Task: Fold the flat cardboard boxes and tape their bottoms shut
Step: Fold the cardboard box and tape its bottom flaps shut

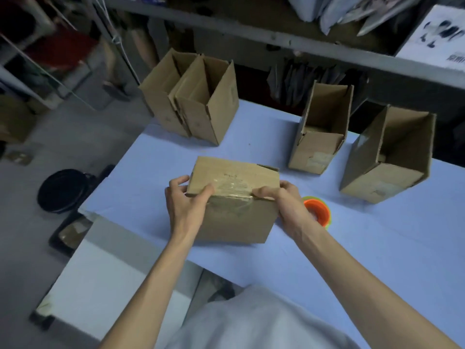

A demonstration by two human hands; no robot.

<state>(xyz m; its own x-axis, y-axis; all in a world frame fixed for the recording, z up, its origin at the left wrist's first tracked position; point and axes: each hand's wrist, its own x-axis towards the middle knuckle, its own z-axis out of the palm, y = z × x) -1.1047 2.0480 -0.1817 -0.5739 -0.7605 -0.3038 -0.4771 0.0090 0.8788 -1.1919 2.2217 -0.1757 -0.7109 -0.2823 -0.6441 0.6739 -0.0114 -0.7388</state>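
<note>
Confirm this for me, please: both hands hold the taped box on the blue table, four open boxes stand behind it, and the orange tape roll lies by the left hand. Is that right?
One detail is wrong. The head view shows the orange tape roll beside the right hand, not the left hand. The rest holds: both hands hold the taped box on the blue table, with four open boxes behind it.

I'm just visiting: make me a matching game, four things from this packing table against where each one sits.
Things:
1. brown cardboard box with clear tape
2. orange tape roll
3. pair of open cardboard boxes
4. round black object

Places:
A. on the floor, left of the blue table
B. table's far left corner
C. between both hands
D. behind the right hand

Pairs: 1-C, 2-D, 3-B, 4-A
</note>
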